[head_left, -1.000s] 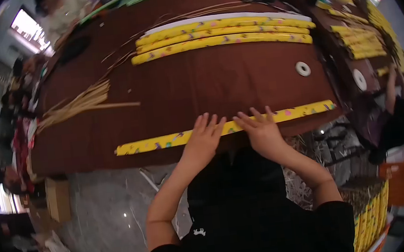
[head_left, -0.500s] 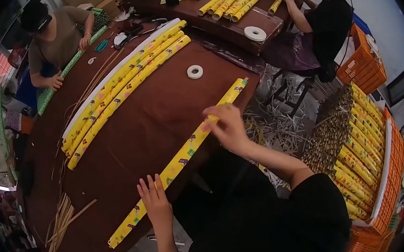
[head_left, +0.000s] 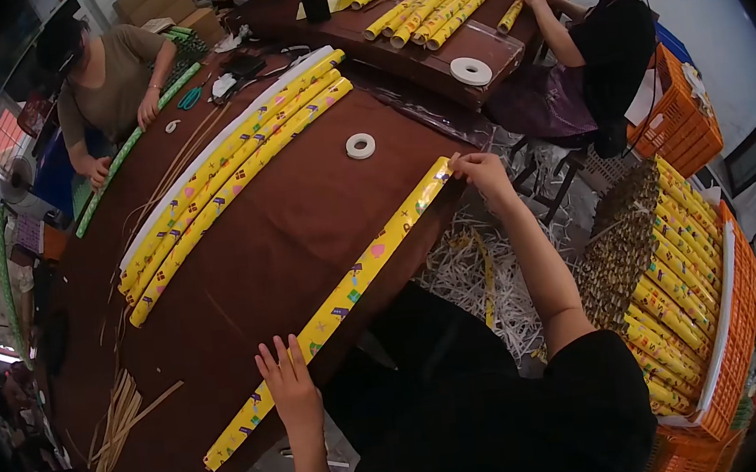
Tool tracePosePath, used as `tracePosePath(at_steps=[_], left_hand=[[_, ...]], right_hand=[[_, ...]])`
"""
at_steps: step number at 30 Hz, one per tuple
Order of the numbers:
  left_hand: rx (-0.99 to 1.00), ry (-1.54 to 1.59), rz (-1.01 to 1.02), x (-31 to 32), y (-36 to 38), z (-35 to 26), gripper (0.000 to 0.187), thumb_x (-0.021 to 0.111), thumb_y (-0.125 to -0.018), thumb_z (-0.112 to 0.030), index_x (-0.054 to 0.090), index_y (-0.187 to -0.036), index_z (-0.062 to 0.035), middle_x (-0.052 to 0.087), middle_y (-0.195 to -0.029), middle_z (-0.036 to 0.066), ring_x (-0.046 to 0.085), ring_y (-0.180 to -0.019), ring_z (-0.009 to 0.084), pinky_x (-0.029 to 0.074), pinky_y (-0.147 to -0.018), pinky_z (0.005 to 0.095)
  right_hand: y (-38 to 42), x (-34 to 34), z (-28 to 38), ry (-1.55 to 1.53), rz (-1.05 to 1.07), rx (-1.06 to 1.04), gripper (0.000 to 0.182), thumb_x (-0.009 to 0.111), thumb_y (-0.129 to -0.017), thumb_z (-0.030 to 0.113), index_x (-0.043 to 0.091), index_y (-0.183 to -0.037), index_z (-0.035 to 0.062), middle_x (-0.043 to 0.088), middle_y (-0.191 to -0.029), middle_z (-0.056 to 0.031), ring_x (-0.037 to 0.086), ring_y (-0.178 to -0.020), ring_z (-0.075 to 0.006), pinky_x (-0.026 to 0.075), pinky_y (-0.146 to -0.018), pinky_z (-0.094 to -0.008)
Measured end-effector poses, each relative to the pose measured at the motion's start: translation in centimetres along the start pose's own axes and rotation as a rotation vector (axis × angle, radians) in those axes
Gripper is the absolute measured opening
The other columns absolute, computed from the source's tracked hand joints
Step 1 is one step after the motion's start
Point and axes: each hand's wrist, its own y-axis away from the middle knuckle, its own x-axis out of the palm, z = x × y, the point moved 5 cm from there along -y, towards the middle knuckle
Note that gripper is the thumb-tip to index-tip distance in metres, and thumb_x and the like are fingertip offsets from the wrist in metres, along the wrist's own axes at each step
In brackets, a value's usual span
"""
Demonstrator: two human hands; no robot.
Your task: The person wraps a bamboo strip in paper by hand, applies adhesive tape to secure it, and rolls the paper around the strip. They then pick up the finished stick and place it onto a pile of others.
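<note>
A long yellow printed roll of wrapping paper (head_left: 360,279) lies diagonally along the table edge in front of me. My left hand (head_left: 287,379) rests on its lower part with the fingers stretched out. At the far right end, my right hand (head_left: 474,170) has its fingers closed on the tip of the roll; exactly what the fingertips pinch is partly hidden. A roll of white tape (head_left: 360,146) lies flat on the table beyond the yellow roll. Further left are several longer yellow rolls (head_left: 238,177), side by side with a white sheet along their far edge.
The brown table (head_left: 225,363) carries thin brown strips (head_left: 122,429) at lower left. An orange crate (head_left: 731,309) packed with yellow rolls stands at right, near paper shreds (head_left: 484,280) on the floor. One person (head_left: 118,88) handles a green roll; another (head_left: 607,46) sits opposite.
My right hand has slid from the middle of the yellow roll to its far right end. My left hand stays on the lower part. The view has shifted slightly.
</note>
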Motion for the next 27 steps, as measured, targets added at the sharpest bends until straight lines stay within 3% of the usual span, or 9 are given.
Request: tracePosePath(at_steps=[3, 7, 12, 27], left_hand=[[-0.007, -0.005, 0.069, -0.4, -0.4, 0.1, 0.072, 0.052, -0.076, 0.015, 0.04, -0.145, 0.0001, 0.039, -0.148, 0.023, 0.029, -0.142, 0.0449, 0.022, -0.118, 0.0571], [-0.031, 0.065, 0.137, -1.0, -1.0, 0.3, 0.075, 0.053, -0.076, 0.014, 0.036, -0.147, -0.0008, 0.038, -0.149, 0.023, 0.028, -0.142, 0.0448, 0.02, -0.118, 0.0565], [-0.056, 0.072, 0.208, -0.9, -1.3, 0.7, 0.075, 0.053, -0.078, 0.014, 0.034, -0.149, -0.0013, 0.036, -0.151, 0.023, 0.028, -0.142, 0.0441, 0.019, -0.119, 0.0551], [-0.033, 0.016, 0.237, -0.6, -1.4, 0.9, 0.079, 0.055, -0.077, 0.013, 0.03, -0.15, -0.0012, 0.032, -0.152, 0.024, 0.027, -0.143, 0.0444, 0.018, -0.119, 0.0556]], right_hand=[[-1.2, 0.5, 1.2, -0.064, 0.061, 0.051, 0.019, 0.073, -0.081, 0.02, 0.07, -0.076, 0.0014, 0.061, -0.066, -0.0005, 0.051, -0.059, -0.0093, 0.037, -0.055, -0.0245], [-2.7, 0.8, 1.8, -0.06, 0.124, 0.095, 0.018, 0.073, -0.081, 0.019, 0.069, -0.075, 0.002, 0.061, -0.068, -0.0011, 0.052, -0.06, -0.0096, 0.038, -0.057, -0.0235], [-2.9, 0.7, 1.6, -0.01, 0.232, -0.011, 0.015, 0.071, -0.082, 0.014, 0.068, -0.074, 0.0021, 0.061, -0.067, -0.001, 0.054, -0.063, -0.0094, 0.041, -0.06, -0.0239], [-2.9, 0.4, 0.4, 0.134, 0.198, -0.034, 0.022, 0.072, -0.085, 0.017, 0.066, -0.072, 0.0006, 0.059, -0.067, -0.0003, 0.052, -0.063, -0.0084, 0.042, -0.059, -0.0256]])
